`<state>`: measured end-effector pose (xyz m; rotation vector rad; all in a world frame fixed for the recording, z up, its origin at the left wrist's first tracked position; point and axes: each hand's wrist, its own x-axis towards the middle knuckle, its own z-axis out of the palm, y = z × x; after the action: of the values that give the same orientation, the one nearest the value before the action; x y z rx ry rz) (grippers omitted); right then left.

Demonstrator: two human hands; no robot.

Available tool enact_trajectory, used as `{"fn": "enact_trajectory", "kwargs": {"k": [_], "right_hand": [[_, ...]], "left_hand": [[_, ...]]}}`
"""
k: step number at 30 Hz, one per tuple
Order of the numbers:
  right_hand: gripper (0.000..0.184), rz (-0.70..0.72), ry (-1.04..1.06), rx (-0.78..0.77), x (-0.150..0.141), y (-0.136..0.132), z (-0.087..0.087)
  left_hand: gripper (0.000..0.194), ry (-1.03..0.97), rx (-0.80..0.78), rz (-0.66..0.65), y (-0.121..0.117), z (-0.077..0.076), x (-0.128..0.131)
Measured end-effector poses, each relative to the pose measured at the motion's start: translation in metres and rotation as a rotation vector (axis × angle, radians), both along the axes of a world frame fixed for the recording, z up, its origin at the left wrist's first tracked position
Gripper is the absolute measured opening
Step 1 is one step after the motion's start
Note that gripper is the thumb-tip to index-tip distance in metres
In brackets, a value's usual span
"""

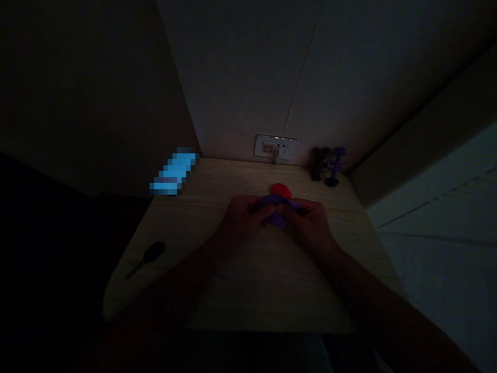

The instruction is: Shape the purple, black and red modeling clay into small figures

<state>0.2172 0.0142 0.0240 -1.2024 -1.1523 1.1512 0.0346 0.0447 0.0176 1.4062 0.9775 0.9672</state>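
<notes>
The scene is very dim. My left hand (243,217) and my right hand (310,220) meet over the middle of a small wooden table (233,290). Both hands are closed on a purple lump of soft material (276,211), pinching it between fingers and thumbs. A red piece (281,190) lies on the table just behind the purple lump, touching or nearly touching it.
A dark spoon-like tool (147,256) lies near the table's left edge. A glowing blue screen (174,171) sits at the back left. Dark and purple small figures (328,166) stand at the back right. A wall socket (275,146) is behind the table. Floor lies to the right.
</notes>
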Motion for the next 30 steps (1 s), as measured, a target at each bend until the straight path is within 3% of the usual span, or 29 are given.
{"fn": "enact_trajectory", "kwargs": {"k": [5,10,15,22,30], "right_hand": [[0.033,-0.054,-0.014,0.005,0.002,0.001,0.003],[0.031,-0.023,-0.016,-0.011,0.001,0.0,-0.001],[0.032,-0.005,0.021,-0.076,0.0,-0.001,-0.004],[0.032,-0.01,0.061,-0.053,0.002,0.001,-0.006],[0.035,0.012,-0.05,-0.059,0.002,0.0,-0.004]], "left_hand": [[0.031,-0.032,-0.016,0.001,0.0,0.007,-0.001],[0.03,-0.001,0.036,0.035,-0.002,0.013,-0.003],[0.03,0.004,0.012,0.035,-0.004,0.011,-0.002],[0.031,-0.091,-0.049,-0.012,-0.001,0.008,0.002],[0.03,-0.035,0.045,0.078,-0.002,0.009,0.0]]}}
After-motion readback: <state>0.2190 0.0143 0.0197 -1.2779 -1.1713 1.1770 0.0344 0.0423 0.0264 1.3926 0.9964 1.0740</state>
